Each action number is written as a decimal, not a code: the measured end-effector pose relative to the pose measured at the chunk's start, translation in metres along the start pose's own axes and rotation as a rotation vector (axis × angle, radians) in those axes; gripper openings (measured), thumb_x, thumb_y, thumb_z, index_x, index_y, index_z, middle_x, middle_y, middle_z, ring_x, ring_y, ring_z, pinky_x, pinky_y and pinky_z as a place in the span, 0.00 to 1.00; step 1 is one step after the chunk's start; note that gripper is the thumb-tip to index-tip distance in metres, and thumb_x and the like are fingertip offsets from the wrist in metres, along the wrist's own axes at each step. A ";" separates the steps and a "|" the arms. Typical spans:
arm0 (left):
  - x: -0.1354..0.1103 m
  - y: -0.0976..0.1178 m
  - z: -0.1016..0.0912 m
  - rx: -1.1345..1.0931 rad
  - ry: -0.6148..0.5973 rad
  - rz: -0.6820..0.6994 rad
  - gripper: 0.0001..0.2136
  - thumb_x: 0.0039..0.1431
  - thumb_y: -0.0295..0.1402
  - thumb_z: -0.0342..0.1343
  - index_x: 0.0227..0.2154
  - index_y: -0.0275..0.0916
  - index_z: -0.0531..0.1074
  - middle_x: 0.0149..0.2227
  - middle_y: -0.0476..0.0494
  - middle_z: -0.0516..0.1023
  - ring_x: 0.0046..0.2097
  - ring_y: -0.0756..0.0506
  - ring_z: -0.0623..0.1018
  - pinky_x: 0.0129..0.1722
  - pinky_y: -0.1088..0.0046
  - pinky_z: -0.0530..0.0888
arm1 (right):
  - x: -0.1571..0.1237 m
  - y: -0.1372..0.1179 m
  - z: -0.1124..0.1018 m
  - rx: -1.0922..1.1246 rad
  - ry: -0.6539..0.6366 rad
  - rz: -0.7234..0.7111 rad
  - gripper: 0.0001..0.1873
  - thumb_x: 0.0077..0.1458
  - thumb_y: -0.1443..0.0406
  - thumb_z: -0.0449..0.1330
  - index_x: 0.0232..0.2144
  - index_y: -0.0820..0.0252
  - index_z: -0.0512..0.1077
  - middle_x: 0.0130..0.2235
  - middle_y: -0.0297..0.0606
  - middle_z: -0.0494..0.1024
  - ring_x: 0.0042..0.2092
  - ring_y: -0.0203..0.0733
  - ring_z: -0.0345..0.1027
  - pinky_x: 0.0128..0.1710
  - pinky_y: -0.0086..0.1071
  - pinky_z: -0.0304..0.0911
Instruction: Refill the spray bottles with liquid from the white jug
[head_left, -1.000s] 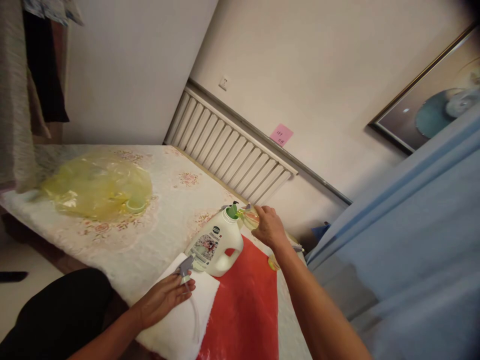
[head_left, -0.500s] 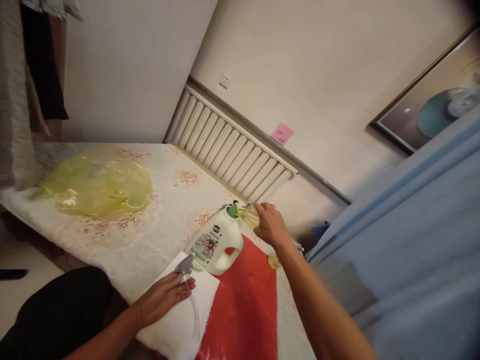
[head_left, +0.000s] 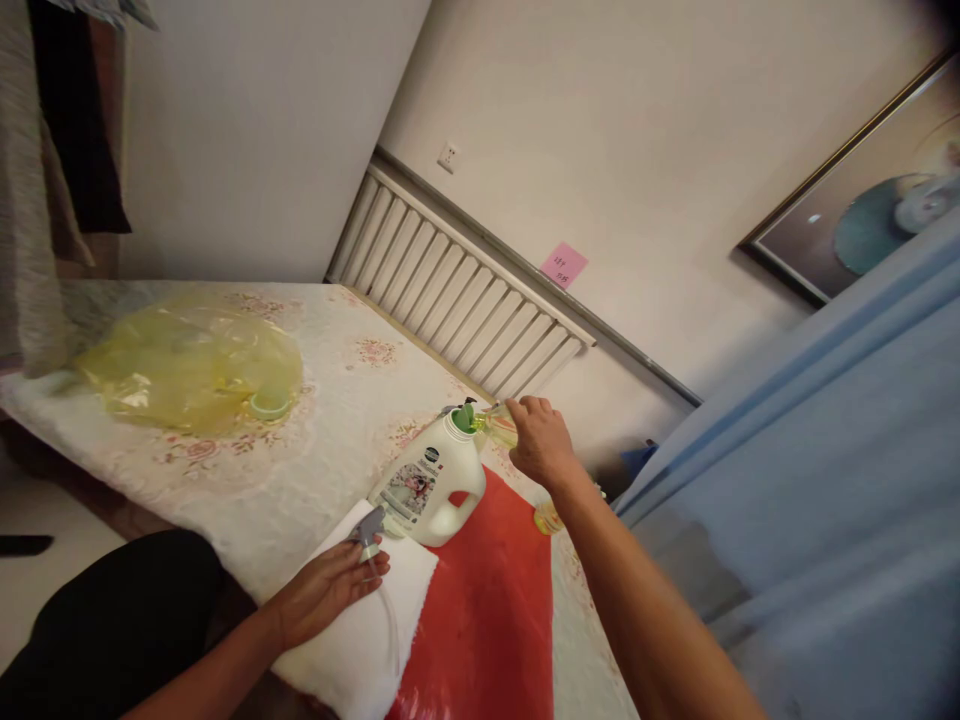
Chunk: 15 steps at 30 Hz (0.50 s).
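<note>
My left hand holds a grey spray-bottle trigger head with its thin clear tube hanging down over a white cloth. My right hand is closed around a clear bottle with yellowish liquid in it. That bottle is tipped on its side, its neck at the green mouth of a large pale detergent jug. The jug stands upright, with a label and a side handle. I cannot tell whether liquid is flowing between the two.
A red sheet lies under the jug on the flowered tablecloth. Another container with yellow liquid stands beside my right forearm. At the left lies a yellow plastic bag. A radiator and blue curtain border the table.
Almost nothing differs. The tilted bottle stays at the jug's mouth and my left hand still holds the trigger head; the whole view has shifted very slightly.
</note>
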<state>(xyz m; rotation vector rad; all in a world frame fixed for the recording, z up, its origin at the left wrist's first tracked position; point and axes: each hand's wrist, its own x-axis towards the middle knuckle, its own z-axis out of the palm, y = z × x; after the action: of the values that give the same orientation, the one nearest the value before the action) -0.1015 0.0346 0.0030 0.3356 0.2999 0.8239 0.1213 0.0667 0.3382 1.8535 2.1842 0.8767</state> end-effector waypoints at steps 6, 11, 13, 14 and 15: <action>-0.001 0.000 0.001 -0.004 0.003 0.002 0.14 0.59 0.35 0.64 0.46 0.38 0.75 0.43 0.36 0.82 0.48 0.42 0.80 0.50 0.67 0.71 | 0.003 -0.001 -0.002 -0.048 0.012 -0.031 0.33 0.48 0.73 0.57 0.58 0.56 0.62 0.55 0.47 0.68 0.54 0.51 0.57 0.49 0.40 0.54; -0.001 0.001 0.004 -0.002 0.015 0.000 0.13 0.58 0.34 0.64 0.45 0.37 0.76 0.43 0.36 0.82 0.47 0.42 0.80 0.49 0.67 0.72 | 0.004 -0.003 -0.008 -0.078 0.006 -0.061 0.32 0.49 0.73 0.57 0.58 0.56 0.62 0.56 0.48 0.66 0.55 0.52 0.56 0.50 0.41 0.52; -0.001 0.001 0.004 -0.004 0.010 -0.002 0.12 0.59 0.34 0.63 0.45 0.37 0.75 0.43 0.36 0.82 0.47 0.42 0.81 0.50 0.67 0.72 | 0.005 -0.004 -0.010 -0.086 0.003 -0.073 0.32 0.49 0.73 0.57 0.58 0.57 0.62 0.56 0.49 0.66 0.56 0.52 0.55 0.51 0.41 0.52; -0.001 0.001 0.004 -0.004 0.005 0.000 0.12 0.60 0.34 0.63 0.45 0.37 0.75 0.43 0.36 0.82 0.47 0.42 0.81 0.50 0.66 0.72 | 0.005 -0.005 -0.011 -0.089 0.005 -0.080 0.32 0.49 0.73 0.57 0.58 0.57 0.62 0.56 0.49 0.66 0.56 0.52 0.55 0.51 0.42 0.51; -0.001 0.001 0.003 -0.005 0.000 0.002 0.12 0.60 0.34 0.63 0.45 0.37 0.75 0.43 0.36 0.82 0.47 0.42 0.81 0.50 0.66 0.72 | 0.006 -0.006 -0.012 -0.092 0.010 -0.088 0.32 0.49 0.73 0.57 0.58 0.57 0.62 0.56 0.49 0.66 0.56 0.53 0.55 0.52 0.42 0.51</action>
<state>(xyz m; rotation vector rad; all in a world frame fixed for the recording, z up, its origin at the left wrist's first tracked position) -0.1016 0.0341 0.0066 0.3313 0.2980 0.8268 0.1097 0.0678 0.3467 1.7020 2.1740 0.9539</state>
